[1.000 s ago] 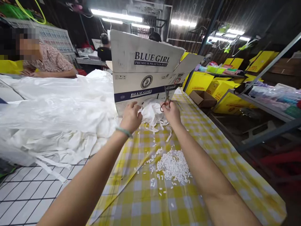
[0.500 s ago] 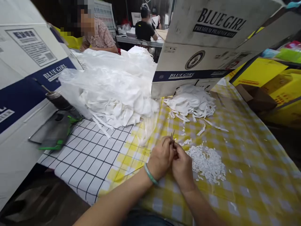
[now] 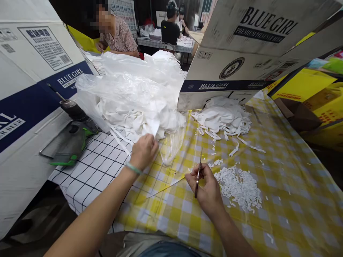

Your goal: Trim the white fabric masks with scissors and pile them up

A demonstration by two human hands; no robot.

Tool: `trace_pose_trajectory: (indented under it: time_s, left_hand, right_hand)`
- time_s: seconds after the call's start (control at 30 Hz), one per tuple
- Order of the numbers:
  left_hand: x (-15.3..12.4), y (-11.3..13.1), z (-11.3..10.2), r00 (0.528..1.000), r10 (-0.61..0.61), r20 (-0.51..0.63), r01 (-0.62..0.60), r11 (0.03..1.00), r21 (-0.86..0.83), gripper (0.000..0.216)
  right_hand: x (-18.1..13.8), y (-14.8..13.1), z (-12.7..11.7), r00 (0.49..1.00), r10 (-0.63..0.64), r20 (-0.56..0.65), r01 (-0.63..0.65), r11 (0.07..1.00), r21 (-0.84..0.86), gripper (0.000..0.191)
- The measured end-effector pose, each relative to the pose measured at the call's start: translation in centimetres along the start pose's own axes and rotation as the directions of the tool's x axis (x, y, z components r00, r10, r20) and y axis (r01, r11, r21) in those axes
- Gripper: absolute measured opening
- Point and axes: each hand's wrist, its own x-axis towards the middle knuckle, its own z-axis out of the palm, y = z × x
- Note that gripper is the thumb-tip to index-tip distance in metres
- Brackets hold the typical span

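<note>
My left hand (image 3: 143,151), with a green bangle at the wrist, is closed on a piece of white fabric at the near edge of a big heap of white fabric pieces in clear plastic (image 3: 134,96). My right hand (image 3: 206,187) grips small scissors (image 3: 198,172), blades pointing away from me, over the yellow checked tablecloth (image 3: 281,185). Just right of that hand lies a pile of small white cut bits (image 3: 238,187). A smaller heap of white pieces with straps (image 3: 223,117) sits further back.
Blue Girl cardboard boxes stand at the left (image 3: 29,82) and at the back right (image 3: 241,53). A dark tool with green trim (image 3: 72,137) lies on the black-gridded cloth (image 3: 91,175). Other people sit behind the heap. Yellow boxes (image 3: 308,85) stand at the right.
My hands have parted: the left reached out to the fabric heap and closed on a piece, while the right stayed near me with the scissors. The camera shifted slightly.
</note>
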Motion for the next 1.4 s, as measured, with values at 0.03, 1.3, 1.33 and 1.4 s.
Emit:
trace_pose_trajectory:
  time_s: [0.03, 1.3, 1.33, 1.4]
  left_hand:
    - [-2.7, 1.3, -0.1, 0.998, 0.042, 0.037, -0.041, 0.999, -0.027, 0.023]
    - [-9.0, 7.1, -2.3, 0.371, 0.319, 0.872, 0.915, 0.035, -0.402, 0.028]
    - [-9.2, 7.4, -2.1, 0.359, 0.324, 0.875, 0.924, 0.005, -0.381, 0.027]
    - [-9.5, 7.9, -1.8, 0.380, 0.309, 0.872, 0.917, 0.002, -0.400, 0.026]
  right_hand:
    - [-0.2, -0.2, 0.4, 0.998, 0.032, 0.061, -0.039, 0.994, 0.104, 0.034]
    - [-1.5, -0.3, -2.1, 0.918, -0.385, 0.100, 0.377, 0.922, 0.088, 0.025]
    - [-1.6, -0.2, -2.1, 0.918, -0.387, 0.084, 0.376, 0.919, 0.116, 0.025]
    - [-1.8, 0.1, -2.2, 0.920, -0.384, 0.075, 0.370, 0.916, 0.156, 0.024]
